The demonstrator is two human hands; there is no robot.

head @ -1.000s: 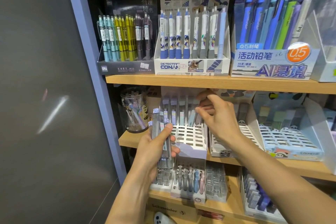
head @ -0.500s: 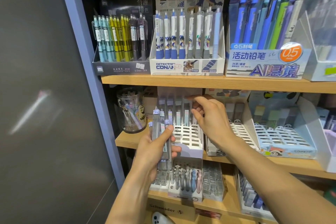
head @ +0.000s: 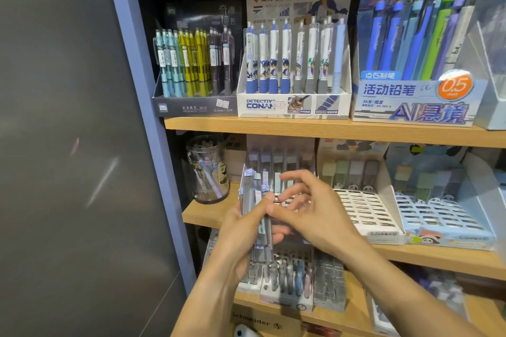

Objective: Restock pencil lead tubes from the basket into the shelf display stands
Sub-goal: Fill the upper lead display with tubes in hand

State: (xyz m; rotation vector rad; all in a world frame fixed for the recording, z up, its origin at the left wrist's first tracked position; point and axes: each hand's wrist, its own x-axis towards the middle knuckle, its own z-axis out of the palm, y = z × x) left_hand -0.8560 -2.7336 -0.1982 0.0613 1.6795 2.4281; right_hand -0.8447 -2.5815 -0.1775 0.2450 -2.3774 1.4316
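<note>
My left hand (head: pixel 241 230) grips an upright bundle of clear pencil lead tubes (head: pixel 256 216) in front of the middle shelf. My right hand (head: pixel 309 213) is beside it, thumb and forefinger pinching at a tube in the bundle, the other fingers spread. Behind both hands stands a white grid display stand (head: pixel 279 161) with a row of lead tubes at its back. To its right are two more stands, a white one (head: pixel 364 213) and a light blue one (head: pixel 438 213), each with tubes only along the back row. The basket is out of view.
A clear jar of pens (head: pixel 208 172) sits at the left of the middle shelf. The upper shelf carries boxes of mechanical pencils (head: pixel 293 63). The lower shelf (head: pixel 356 306) holds more small display trays. A blue shelf upright (head: pixel 142 117) and a dark panel bound the left side.
My right hand has drawn back from the stand's back row and come down to the bundle in my left hand. The bundle has stayed in place.
</note>
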